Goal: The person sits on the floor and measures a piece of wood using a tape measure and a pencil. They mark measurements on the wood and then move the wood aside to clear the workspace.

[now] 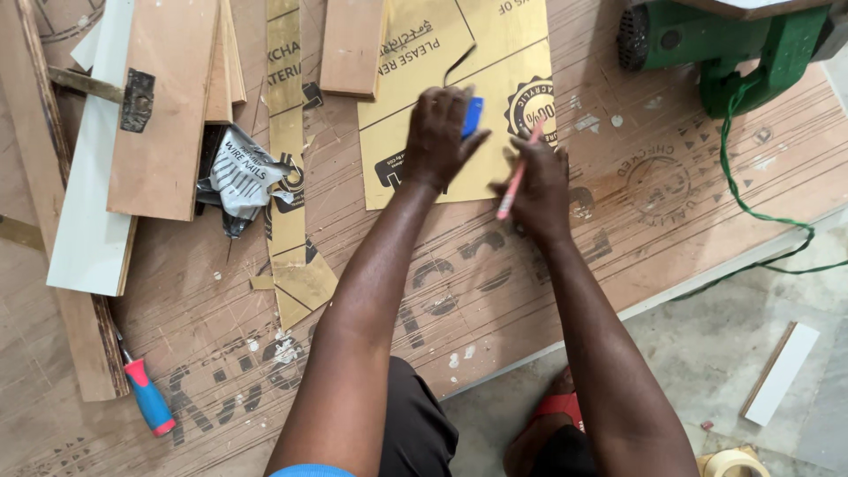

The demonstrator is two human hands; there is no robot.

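Pressing blue-handled tool onto gold sheet under gripping left hand; holding pink pencil in closed right hand, just beside. Torn nail packet lying on bench, contents hidden.

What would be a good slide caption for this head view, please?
Left hand presses a blue tool onto a gold sheet while right hand holds a pink pencil.

Surface: plywood sheet — scratched, printed with dark marks.
10 o'clock: wood offcuts, white board.
12 o'clock: gold acrylic sheet.
1 o'clock: green power tool.
8 o'clock: screwdriver — red-and-blue handle.
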